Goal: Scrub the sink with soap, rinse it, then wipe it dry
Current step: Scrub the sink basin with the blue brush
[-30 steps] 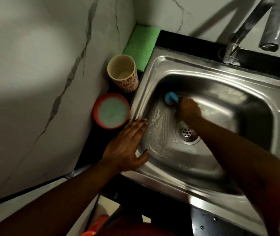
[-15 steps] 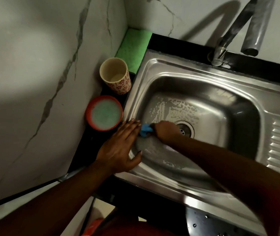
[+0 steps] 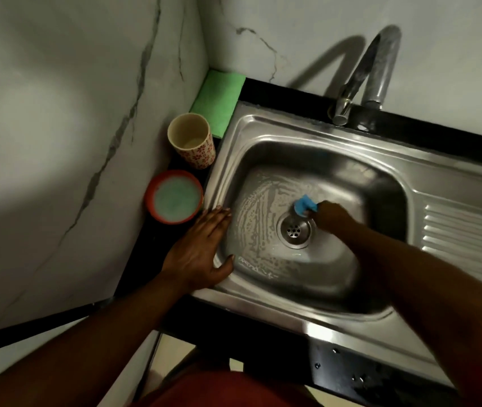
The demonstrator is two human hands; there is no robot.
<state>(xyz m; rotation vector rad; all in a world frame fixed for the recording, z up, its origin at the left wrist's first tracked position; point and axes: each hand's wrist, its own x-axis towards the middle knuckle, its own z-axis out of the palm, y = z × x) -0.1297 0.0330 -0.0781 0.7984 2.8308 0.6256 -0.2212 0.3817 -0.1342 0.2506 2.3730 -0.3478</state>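
Gripping a blue sponge (image 3: 304, 205) in my right hand (image 3: 332, 214), fingers curled round it, I press it on the soapy sink (image 3: 263, 136) floor at the far edge of the drain (image 3: 294, 229). My left hand (image 3: 201, 251) lies flat on the sink's left rim, fingers straight and together, thumb apart. On the table (image 3: 286, 91) beside that rim sit an orange bowl (image 3: 173, 196) of pale soapy liquid, a patterned cup (image 3: 191, 141) and a green cloth (image 3: 219, 98).

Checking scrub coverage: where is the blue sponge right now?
Head view: the blue sponge, gripped by the right hand, lies in the sink just beyond the drain.
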